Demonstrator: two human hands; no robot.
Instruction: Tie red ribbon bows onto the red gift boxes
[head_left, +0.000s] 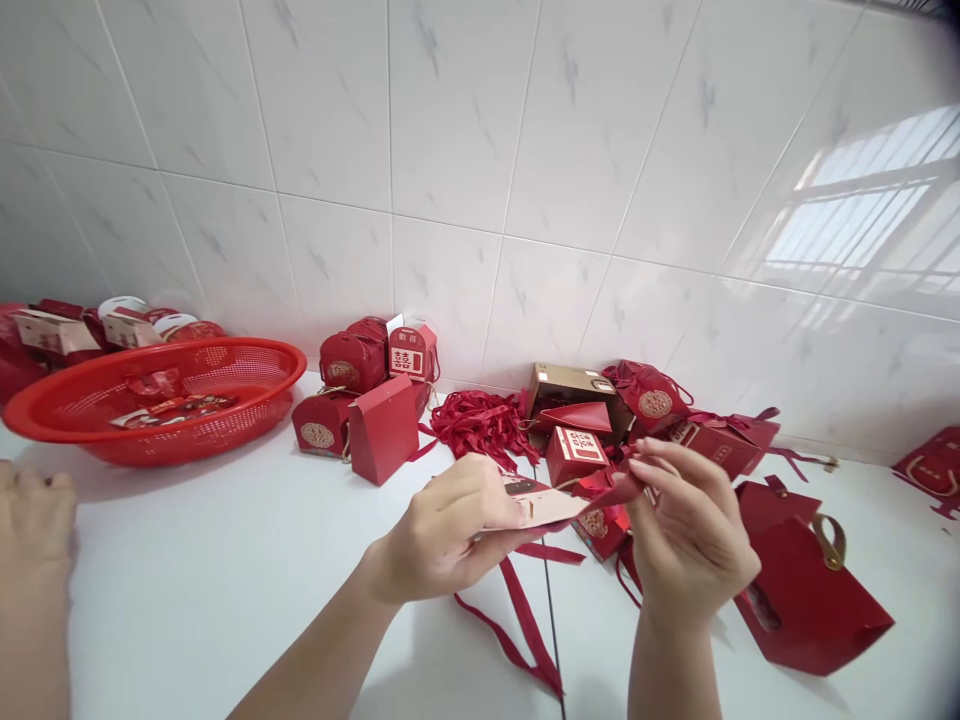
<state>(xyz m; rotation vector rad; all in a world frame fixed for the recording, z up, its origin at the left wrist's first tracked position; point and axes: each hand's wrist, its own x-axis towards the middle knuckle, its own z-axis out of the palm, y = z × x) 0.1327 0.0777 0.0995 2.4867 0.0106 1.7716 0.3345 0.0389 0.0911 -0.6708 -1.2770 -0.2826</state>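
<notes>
My left hand [457, 525] is closed on a folded cardboard gift box [559, 505], cream on its upper side with red edges, held nearly level above the white table. Its thumb presses on top and the fingers lie beneath. At the box's right end, my right hand [686, 515] pinches a red flap or tip between thumb and fingers; the exact part is partly hidden. A red ribbon [529, 625] hangs in a loop below the box, and where it joins is hidden. Behind my hands sits a small red and cream gift box [576, 455].
A red plastic basket [172, 435] holding small packets stands left, with a co-worker's hand [34, 515] near it. Finished-looking red boxes [386, 425] and a heap of red ribbons [484, 425] lie by the tiled wall. A large red box [817, 590] with a handle lies right.
</notes>
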